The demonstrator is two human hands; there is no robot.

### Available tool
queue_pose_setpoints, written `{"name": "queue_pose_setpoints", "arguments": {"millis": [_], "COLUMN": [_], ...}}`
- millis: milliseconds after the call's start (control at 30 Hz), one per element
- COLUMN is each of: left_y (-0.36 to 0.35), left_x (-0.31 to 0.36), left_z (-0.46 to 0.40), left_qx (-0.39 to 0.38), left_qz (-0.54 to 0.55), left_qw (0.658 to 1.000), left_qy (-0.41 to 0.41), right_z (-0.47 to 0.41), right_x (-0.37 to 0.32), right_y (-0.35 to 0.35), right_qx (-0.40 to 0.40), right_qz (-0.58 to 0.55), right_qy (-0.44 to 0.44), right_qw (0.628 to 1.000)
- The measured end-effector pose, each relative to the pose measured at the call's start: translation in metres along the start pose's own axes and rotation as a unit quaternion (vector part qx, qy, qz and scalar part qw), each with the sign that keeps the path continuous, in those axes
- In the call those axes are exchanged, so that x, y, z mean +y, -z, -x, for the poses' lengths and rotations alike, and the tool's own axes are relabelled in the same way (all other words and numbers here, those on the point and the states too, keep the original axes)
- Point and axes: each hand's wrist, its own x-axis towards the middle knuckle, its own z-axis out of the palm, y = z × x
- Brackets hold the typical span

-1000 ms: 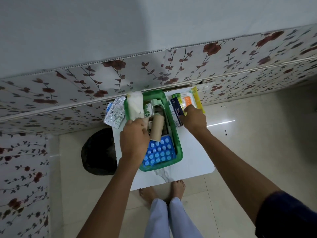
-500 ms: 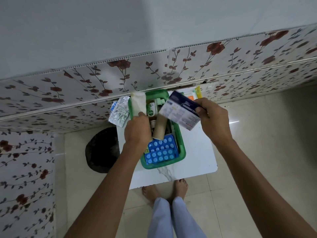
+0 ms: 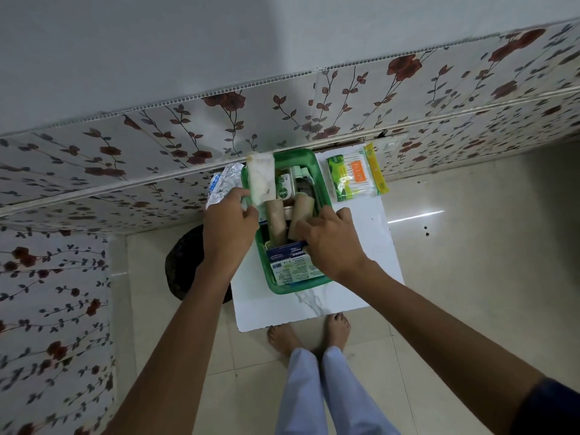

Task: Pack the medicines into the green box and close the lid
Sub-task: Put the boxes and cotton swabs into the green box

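Observation:
The green box (image 3: 293,156) stands open on a small white table (image 3: 370,252). Inside lie two tan bandage rolls (image 3: 276,224), a small Dettol bottle (image 3: 283,190) and tubes. My right hand (image 3: 332,243) presses a blue and white medicine carton (image 3: 292,266) into the near end of the box. My left hand (image 3: 227,224) grips the box's left rim next to a white gauze roll (image 3: 261,178). Foil blister strips (image 3: 221,186) lie left of the box, partly behind my left hand. A pack of cotton buds (image 3: 353,177) lies to the right.
A flowered wall panel (image 3: 282,120) runs right behind the table. A dark round object (image 3: 183,262) sits on the floor at the table's left. My bare feet (image 3: 310,332) stand at the table's near edge on beige floor tiles.
My right hand picked the carton up from the right of the box, carried it over and lowered it into the near end, covering the blue blister pack. My left hand stayed at the rim.

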Motion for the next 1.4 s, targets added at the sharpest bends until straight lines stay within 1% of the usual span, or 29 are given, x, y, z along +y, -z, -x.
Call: {"name": "queue_pose_setpoints", "arguments": {"millis": [100,167,267,333,367,433,500,533,567,600,633,667,700,767,833,900,967,1000,1067,1133,1233,1333,1400], "left_y": [-0.006,-0.010,-0.013,-0.015,-0.015,-0.016,-0.017,-0.019,-0.020,-0.022,-0.023,-0.024,-0.025,-0.027,-0.028,-0.027,-0.024,-0.023,-0.021,-0.022,-0.024,-0.028,-0.036], "left_x": [-0.001,0.001,0.009,0.017,0.021,0.030,0.036,0.038,0.039,0.039,0.039,0.039,0.038,0.034,0.030,0.024,0.020,0.018,0.016,0.015,0.016,0.018,0.016], "left_z": [0.003,0.004,0.003,0.000,-0.001,-0.003,-0.004,-0.003,-0.003,-0.001,0.000,0.002,0.003,0.006,0.009,0.009,0.001,-0.008,-0.028,-0.043,-0.051,-0.047,-0.048], "left_qx": [-0.009,-0.002,0.001,-0.005,-0.006,-0.008,-0.013,-0.015,-0.014,-0.012,-0.009,-0.008,-0.006,0.008,0.042,0.089,0.111,0.098,0.037,-0.022,-0.050,-0.099,-0.120], "left_qz": [0.004,0.000,0.005,0.012,0.016,0.042,0.088,0.112,0.132,0.150,0.167,0.181,0.191,0.200,0.201,0.159,0.077,0.033,-0.053,-0.108,-0.109,-0.106,-0.127], "left_qw": [1.000,1.000,1.000,1.000,1.000,0.999,0.995,0.993,0.991,0.988,0.986,0.983,0.982,0.980,0.979,0.983,0.990,0.992,0.990,0.983,0.975,0.964,0.960], "left_qy": [-0.007,-0.014,-0.018,-0.023,-0.023,-0.028,-0.036,-0.035,-0.029,-0.020,-0.012,-0.006,-0.002,0.001,0.006,-0.009,-0.049,-0.075,-0.124,-0.148,-0.185,-0.222,-0.217], "right_z": [0.000,0.000,0.000,-0.004,-0.008,-0.020,-0.036,-0.044,-0.051,-0.057,-0.062,-0.065,-0.068,-0.073,-0.078,-0.080,-0.079,-0.078,-0.078,-0.077,-0.072,-0.061,-0.052], "right_x": [0.005,0.004,0.003,0.012,0.018,0.038,0.067,0.081,0.092,0.099,0.102,0.102,0.101,0.098,0.099,0.102,0.104,0.105,0.106,0.105,0.099,0.092,0.088], "right_y": [-0.011,-0.012,-0.008,-0.001,0.006,0.016,0.013,0.008,0.002,-0.005,-0.012,-0.018,-0.023,-0.026,-0.026,-0.028,-0.030,-0.031,-0.032,-0.031,-0.027,-0.013,-0.001], "right_qx": [0.024,0.027,0.043,0.086,0.104,0.130,0.163,0.147,0.105,0.049,0.001,-0.029,-0.043,-0.040,-0.035,-0.042,-0.058,-0.057,-0.047,-0.029,0.006,0.052,0.104], "right_qz": [0.026,0.035,-0.003,-0.069,-0.113,-0.199,-0.214,-0.211,-0.214,-0.222,-0.228,-0.226,-0.221,-0.221,-0.260,-0.310,-0.322,-0.335,-0.372,-0.402,-0.440,-0.441,-0.433], "right_qy": [-0.009,0.005,0.040,0.025,-0.003,-0.119,-0.253,-0.324,-0.388,-0.436,-0.458,-0.461,-0.458,-0.456,-0.452,-0.457,-0.470,-0.471,-0.462,-0.461,-0.454,-0.437,-0.421], "right_qw": [0.999,0.999,0.998,0.994,0.988,0.964,0.929,0.910,0.890,0.871,0.859,0.857,0.860,0.861,0.853,0.832,0.820,0.814,0.804,0.791,0.775,0.782,0.790]}}
